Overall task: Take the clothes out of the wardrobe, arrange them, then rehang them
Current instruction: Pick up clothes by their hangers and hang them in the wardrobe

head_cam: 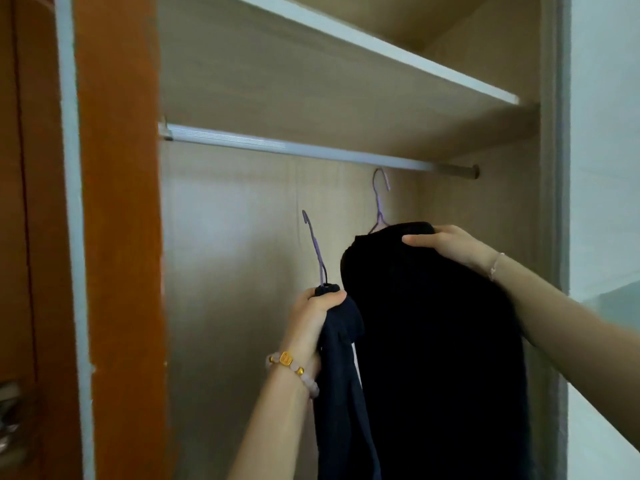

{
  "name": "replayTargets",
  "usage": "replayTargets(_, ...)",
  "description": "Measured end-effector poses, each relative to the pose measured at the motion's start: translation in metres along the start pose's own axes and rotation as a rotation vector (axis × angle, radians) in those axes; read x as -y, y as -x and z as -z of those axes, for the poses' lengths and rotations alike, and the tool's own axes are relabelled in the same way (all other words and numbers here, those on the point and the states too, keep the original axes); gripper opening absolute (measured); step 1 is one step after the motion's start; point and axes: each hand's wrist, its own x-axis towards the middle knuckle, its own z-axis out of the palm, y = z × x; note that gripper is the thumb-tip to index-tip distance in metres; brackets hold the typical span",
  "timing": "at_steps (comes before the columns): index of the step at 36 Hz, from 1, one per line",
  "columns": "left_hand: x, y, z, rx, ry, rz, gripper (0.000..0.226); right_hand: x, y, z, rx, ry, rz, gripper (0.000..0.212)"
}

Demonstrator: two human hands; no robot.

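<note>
Inside the open wardrobe a silver hanging rail (311, 150) runs across under a shelf. My right hand (446, 245) grips the top of a black garment (436, 341) on a purple hanger (380, 199), whose hook sits just below the rail, not over it. My left hand (313, 317) is closed on the neck of a dark navy garment (341, 393) with its own purple hanger (317, 247), the hook sticking up well below the rail. Both garments hang down side by side and run out of view at the bottom.
An orange-brown wardrobe door (117, 202) stands open at the left, with a metal handle (10, 420) at the lower left. A white-edged shelf (381, 46) lies above the rail. The wardrobe's right side panel (550, 168) and a pale wall (606, 133) are close to my right arm.
</note>
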Motion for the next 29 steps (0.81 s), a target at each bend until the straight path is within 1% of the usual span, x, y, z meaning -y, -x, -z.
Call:
replayTargets(3,-0.006,-0.027,-0.005,-0.09,0.02,-0.025,0.01,-0.007,-0.034,0.0,0.081,-0.018,0.034,0.034)
replayTargets(5,-0.011,-0.042,-0.005,-0.15,-0.009,-0.026,0.011,-0.011,-0.055,-0.001,0.132,-0.042,0.039,0.036)
replayTargets(9,-0.026,-0.069,0.002,-0.241,-0.07,-0.005,0.027,-0.008,-0.093,-0.009,0.225,-0.094,0.067,0.029)
replayTargets(10,-0.031,-0.075,0.005,-0.268,-0.085,-0.014,0.029,-0.007,-0.103,-0.013,0.24,-0.097,0.076,0.027)
replayTargets(14,-0.053,-0.1,0.023,-0.366,-0.117,-0.061,0.013,0.002,-0.138,-0.032,0.327,-0.098,0.085,0.031)
replayTargets(18,-0.079,-0.126,0.037,-0.369,-0.181,-0.095,0.011,0.011,-0.161,-0.05,0.414,-0.122,0.122,0.03)
replayTargets(20,-0.095,-0.135,0.04,-0.367,-0.224,-0.105,0.022,0.015,-0.169,-0.057,0.475,-0.2,0.106,0.029)
replayTargets(22,-0.112,-0.143,0.046,-0.363,-0.269,-0.125,0.05,0.02,-0.177,-0.063,0.554,-0.282,0.093,0.022)
replayTargets(24,-0.126,-0.154,0.056,-0.357,-0.313,-0.145,0.074,0.027,-0.185,-0.068,0.586,-0.302,0.093,0.025)
replayTargets(25,-0.133,-0.158,0.059,-0.357,-0.322,-0.156,0.078,0.03,-0.188,-0.07,0.582,-0.302,0.095,0.03)
replayTargets(26,-0.139,-0.159,0.059,-0.362,-0.326,-0.173,0.077,0.034,-0.191,-0.071,0.585,-0.308,0.098,0.033)
replayTargets(29,-0.153,-0.158,0.055,-0.357,-0.348,-0.224,0.064,0.045,-0.202,-0.077,0.605,-0.347,0.107,0.032)
